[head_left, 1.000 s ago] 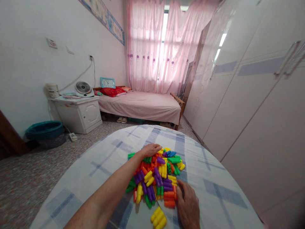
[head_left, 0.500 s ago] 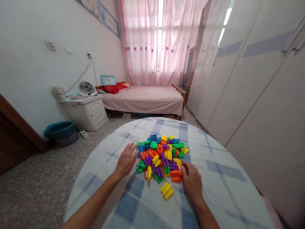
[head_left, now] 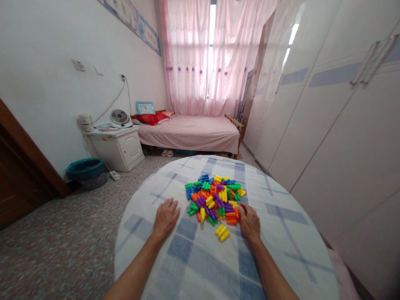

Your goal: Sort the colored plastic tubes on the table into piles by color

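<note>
A heap of plastic toy building pieces lies on the table, each made of rounded tubes joined side by side, in blue, green, orange, purple and yellow. My left hand rests palm down on the cloth left of the heap, fingers spread and holding nothing. On the other side, my right hand lies with loosely bent fingers beside an orange piece; whether the fingertips touch it I cannot tell. One yellow piece sits apart, in front of the heap and between my hands.
A blue-and-white checked cloth covers the round table. Beyond it stands a bed with a pink sheet. A white cabinet bearing a fan and a teal-lined bin are at left; a tall wardrobe lines the right.
My left hand has drawn back from the heap's left edge and come down flat on the cloth. My right hand stays beside the orange pieces. The camera view has shifted slightly.
</note>
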The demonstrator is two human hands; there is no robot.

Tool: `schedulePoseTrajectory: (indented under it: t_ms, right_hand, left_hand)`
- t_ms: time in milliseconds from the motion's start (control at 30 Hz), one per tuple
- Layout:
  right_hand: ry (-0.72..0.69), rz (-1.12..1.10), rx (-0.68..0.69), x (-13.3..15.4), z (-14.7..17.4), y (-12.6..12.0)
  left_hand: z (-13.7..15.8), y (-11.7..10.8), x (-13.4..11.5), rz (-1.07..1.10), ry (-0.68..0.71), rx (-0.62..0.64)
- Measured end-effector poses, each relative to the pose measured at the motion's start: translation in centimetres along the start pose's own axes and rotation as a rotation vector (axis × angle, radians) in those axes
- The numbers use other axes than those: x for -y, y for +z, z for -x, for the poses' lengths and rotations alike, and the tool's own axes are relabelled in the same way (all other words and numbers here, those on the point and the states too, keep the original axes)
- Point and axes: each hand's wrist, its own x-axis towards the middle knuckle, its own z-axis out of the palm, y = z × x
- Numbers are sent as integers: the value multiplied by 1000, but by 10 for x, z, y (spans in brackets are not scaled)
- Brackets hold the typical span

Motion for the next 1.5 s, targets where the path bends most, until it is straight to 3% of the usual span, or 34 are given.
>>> schedulePoseTrajectory:
  t_ms: [200,367,500,600,700,800,1267,1500]
  right_hand:
    - [44,-75,3,-8,5,-32]
    - [50,-55,5,-38,61,-62]
    - [-101,98,-48,-62,117,-69]
    - [-176,196,-44,-67,137,-71]
    - [-189,253,-39,-64,140,-73]
    - [-198,300,-20,-60,139,-73]
    - [-204,399,10,-55,138,-75]
    - [-194,608,79,-47,136,-72]
  left_hand:
    - [-2,-5,0,45,-9,-21]
    - [1,-10,-6,40,-26,-53]
    - [27,-20,-24,55,-34,-112]
    - [65,-25,-40,95,2,-146]
    - [104,-23,-50,128,45,-139]
    - [124,-19,-52,145,50,-88]
    - [121,-17,-52,134,58,-61]
    - [122,-22,-55,118,56,-55]
